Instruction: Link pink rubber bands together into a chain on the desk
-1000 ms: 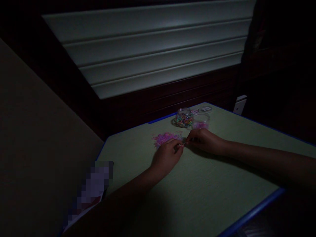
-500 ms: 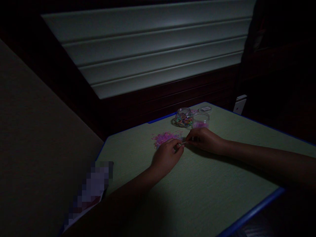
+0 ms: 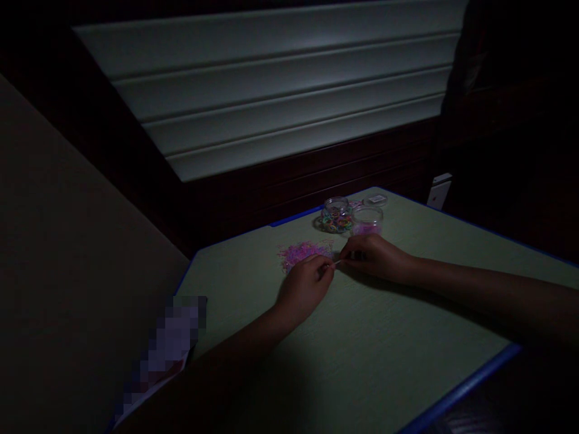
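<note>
Between my two hands runs a short, thin, pale strand (image 3: 337,263), too small and dim to name its kind. My left hand (image 3: 307,280) pinches one end of it with thumb and forefinger. At the other end, the fingertips of my right hand (image 3: 373,256) are pinched together. Just behind my left hand lies a loose pile of tiny pink and purple pieces (image 3: 301,250), partly covered by that hand. A clear jar with pink contents (image 3: 367,222) stands right behind my right hand, its lower part hidden.
A clear jar of multicoloured small bands (image 3: 336,217) stands left of the pink one. Near the table's far corner lies a clear lid with a label (image 3: 376,199). The light green table (image 3: 384,349) has blue edging. A blurred-out item (image 3: 172,337) is at the left edge.
My left hand has shifted very slightly left, and a little more of the pale strand shows between the hands. My right hand is nearly still.
</note>
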A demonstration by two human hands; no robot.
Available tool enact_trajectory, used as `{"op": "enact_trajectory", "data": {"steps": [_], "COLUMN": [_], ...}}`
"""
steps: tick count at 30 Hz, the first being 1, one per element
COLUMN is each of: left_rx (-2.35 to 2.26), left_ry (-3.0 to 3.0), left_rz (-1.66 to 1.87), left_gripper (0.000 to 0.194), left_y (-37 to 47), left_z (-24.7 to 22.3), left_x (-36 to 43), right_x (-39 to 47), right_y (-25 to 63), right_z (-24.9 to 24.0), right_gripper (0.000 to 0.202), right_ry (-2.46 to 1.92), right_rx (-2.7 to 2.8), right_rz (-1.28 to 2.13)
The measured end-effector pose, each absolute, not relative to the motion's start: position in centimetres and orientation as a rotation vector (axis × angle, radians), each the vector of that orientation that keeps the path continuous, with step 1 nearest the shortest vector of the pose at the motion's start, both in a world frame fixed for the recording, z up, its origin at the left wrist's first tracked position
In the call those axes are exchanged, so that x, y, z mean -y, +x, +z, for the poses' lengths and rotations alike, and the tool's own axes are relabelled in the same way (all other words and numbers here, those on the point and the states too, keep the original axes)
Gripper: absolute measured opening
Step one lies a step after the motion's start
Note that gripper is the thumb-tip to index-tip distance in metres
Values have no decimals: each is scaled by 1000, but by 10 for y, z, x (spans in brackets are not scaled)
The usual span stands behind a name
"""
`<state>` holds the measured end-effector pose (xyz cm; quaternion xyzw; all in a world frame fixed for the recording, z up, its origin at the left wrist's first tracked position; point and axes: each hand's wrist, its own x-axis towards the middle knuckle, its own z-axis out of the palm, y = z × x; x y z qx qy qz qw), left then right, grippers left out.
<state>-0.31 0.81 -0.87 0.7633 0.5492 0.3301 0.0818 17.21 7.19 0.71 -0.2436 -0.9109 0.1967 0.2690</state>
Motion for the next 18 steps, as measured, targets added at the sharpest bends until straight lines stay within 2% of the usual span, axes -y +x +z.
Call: {"op": "enact_trajectory", "data": {"steps": [12,18], "left_rx": [-1656,-1673], "left_ry": [2320,2318], "left_rz": [973,991], "left_gripper": [16,16], "left_y": [-3,-4], "left_z": [-9,-10], "left_x": [-8,-9], "right_x": [-71,-71], "right_y": [171,171], "right_z": [8,6], "right_gripper": [19,37], "right_ry": [-675,-741], "right_rx": [2455,2424], "right_rz": [579,693]}}
